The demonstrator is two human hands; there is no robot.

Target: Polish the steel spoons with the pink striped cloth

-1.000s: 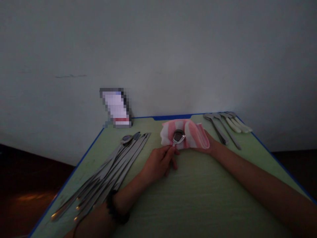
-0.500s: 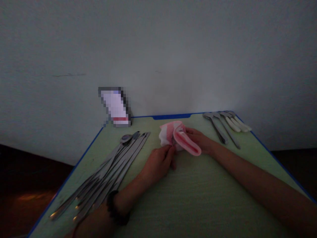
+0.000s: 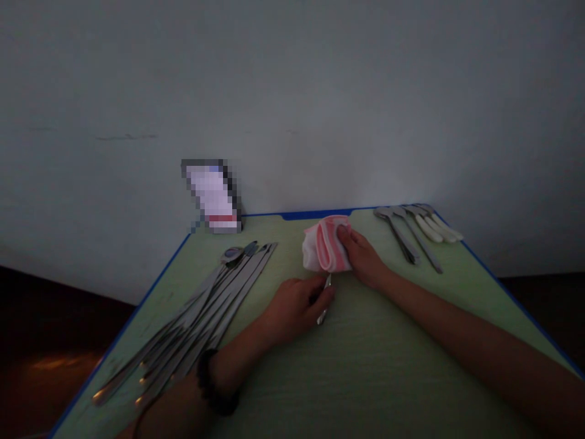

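Observation:
Near the middle of the table my left hand (image 3: 301,303) is closed round the handle of a metal piece of cutlery (image 3: 324,302). Its upper end is hidden under a folded pink and white cloth (image 3: 336,247), so I cannot tell its kind. My right hand (image 3: 363,256) grips that cloth from the right, thumb on top, and the cloth is wrapped over the hidden end. To the left of my left hand lies a fanned pile of long metal cutlery (image 3: 205,317), with a round spoon bowl at its far end.
At the back right lie several metal spoons (image 3: 395,228) and several pieces with white handles (image 3: 432,225). A blurred phone-like screen (image 3: 212,198) stands at the back left. The light green table (image 3: 365,366) has a blue edge and meets a grey wall (image 3: 292,103).
The right hand has turned the cloth more upright and folded it over. The metal handle now shows below the cloth, in my left hand. The cutlery piles have not moved.

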